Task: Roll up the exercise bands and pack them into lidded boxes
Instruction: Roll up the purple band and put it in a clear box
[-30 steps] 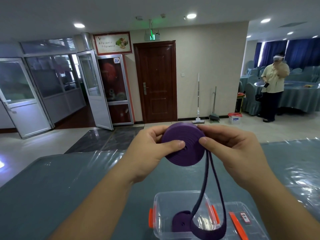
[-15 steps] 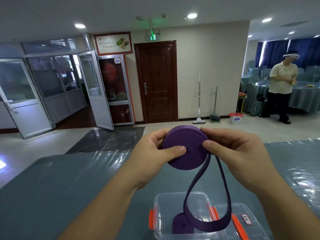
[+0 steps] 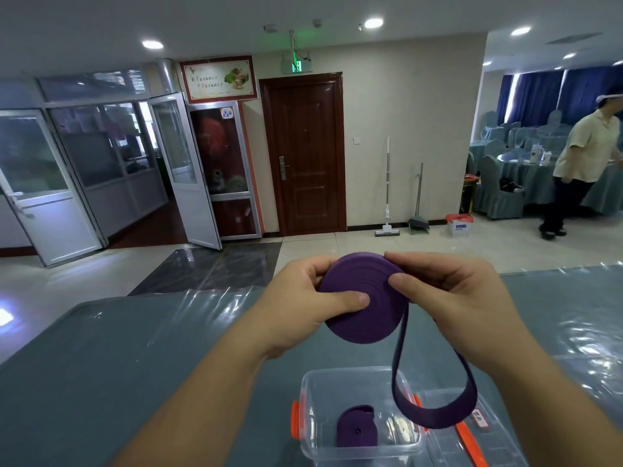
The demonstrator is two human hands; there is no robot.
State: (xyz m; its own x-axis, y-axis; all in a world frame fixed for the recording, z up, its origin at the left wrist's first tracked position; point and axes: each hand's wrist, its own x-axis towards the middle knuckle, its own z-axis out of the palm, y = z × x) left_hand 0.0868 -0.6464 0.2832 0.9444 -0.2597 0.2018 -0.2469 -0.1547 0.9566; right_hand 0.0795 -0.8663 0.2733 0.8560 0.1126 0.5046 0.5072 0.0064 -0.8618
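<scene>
Both hands hold a purple exercise band (image 3: 362, 318) wound into a flat coil, raised above the table. My left hand (image 3: 303, 305) grips the coil with the thumb pressed across its face. My right hand (image 3: 451, 298) pinches the coil's right edge, where the loose tail leaves. That unrolled tail hangs down as a loop (image 3: 435, 409) over a clear plastic box (image 3: 317, 443) with orange latches. A second rolled purple band (image 3: 355, 429) lies inside the box. The clear lid (image 3: 485, 443) with orange clips lies just right of the box.
The table (image 3: 101, 382) has a grey-blue cloth under shiny clear film. Beyond it are a tiled floor, a brown door (image 3: 305, 153), an open glass door (image 3: 182, 170), a mop and dustpan. A person (image 3: 580, 170) walks at the far right near covered tables.
The coil has grown as more band was wound on, and the hanging loop is shorter and has risen out of the box. The person in the background has walked to the right.
</scene>
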